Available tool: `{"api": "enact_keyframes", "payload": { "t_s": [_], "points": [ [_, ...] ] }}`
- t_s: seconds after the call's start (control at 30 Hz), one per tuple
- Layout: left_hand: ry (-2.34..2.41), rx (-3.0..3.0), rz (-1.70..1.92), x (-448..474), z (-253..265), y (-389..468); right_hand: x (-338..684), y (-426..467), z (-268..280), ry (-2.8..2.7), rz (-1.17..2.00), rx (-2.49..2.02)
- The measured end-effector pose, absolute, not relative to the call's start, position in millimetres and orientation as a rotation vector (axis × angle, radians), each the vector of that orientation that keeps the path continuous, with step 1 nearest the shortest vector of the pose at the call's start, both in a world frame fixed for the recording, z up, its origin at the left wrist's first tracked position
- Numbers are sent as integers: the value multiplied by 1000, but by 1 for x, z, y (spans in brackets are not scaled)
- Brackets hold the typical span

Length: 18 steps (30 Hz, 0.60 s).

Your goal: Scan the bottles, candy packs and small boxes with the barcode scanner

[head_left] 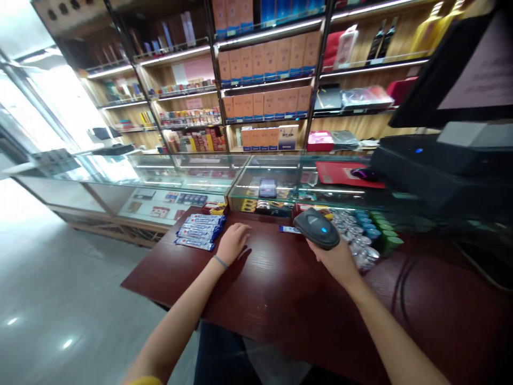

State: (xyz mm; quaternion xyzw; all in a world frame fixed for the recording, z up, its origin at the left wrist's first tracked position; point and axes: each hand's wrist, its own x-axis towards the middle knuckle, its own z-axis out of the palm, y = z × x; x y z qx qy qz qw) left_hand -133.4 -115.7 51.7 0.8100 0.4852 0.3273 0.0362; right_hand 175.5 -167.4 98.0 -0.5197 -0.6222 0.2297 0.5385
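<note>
Right grip [335, 261] clasps the scanner [316, 228]; left grip [232, 244], loosely spread, is beside blue-white sachets [199, 232]

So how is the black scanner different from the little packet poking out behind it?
The scanner is black with a glowing blue light; the packet is blue and white. The scanner is chunky; the packet looks slim. The right hand holds the scanner up, while the packet lies on the table. Both show some blue.
</note>
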Motion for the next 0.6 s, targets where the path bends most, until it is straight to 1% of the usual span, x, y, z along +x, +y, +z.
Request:
{"api": "enact_keyframes", "payload": {
  "t_s": [0.17,0.3,0.43,0.6],
  "points": [
    [1721,2486,883,-234,45,-136,144,-172,83,-1642,627,-1301],
    [1838,2487,773,-295,36,-153,119,-180,82,-1769,707,-1350],
    [1882,2514,744,-327,27,-163,106,-187,81,-1876,738,-1334],
    [1863,2527,759,-337,20,-163,103,-189,76,-2012,739,-1268]
  ]
}}
